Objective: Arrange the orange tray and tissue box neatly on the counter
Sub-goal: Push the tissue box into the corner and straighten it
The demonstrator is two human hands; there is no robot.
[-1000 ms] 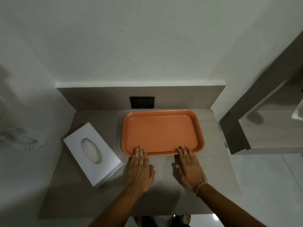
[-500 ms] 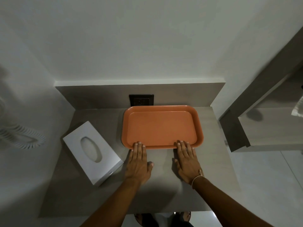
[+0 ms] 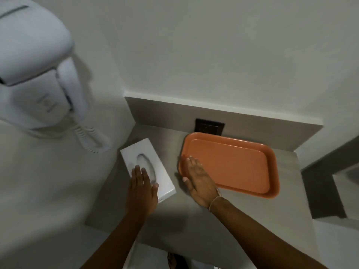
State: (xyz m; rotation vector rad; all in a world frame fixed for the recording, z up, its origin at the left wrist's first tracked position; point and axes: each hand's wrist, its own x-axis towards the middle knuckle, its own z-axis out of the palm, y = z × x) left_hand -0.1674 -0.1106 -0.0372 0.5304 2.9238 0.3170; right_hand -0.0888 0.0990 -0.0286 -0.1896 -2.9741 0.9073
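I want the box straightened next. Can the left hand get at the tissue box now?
Probably yes: the left hand already lies flat on the tissue box, with nothing between them.

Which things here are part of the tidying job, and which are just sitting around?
Part of the job:
- orange tray, on the counter
- tissue box, sitting crooked
- left hand, flat on the tissue box
- right hand, open over the tray's near corner

Just there:
- hair dryer on the wall
- its coiled cord
- wall socket
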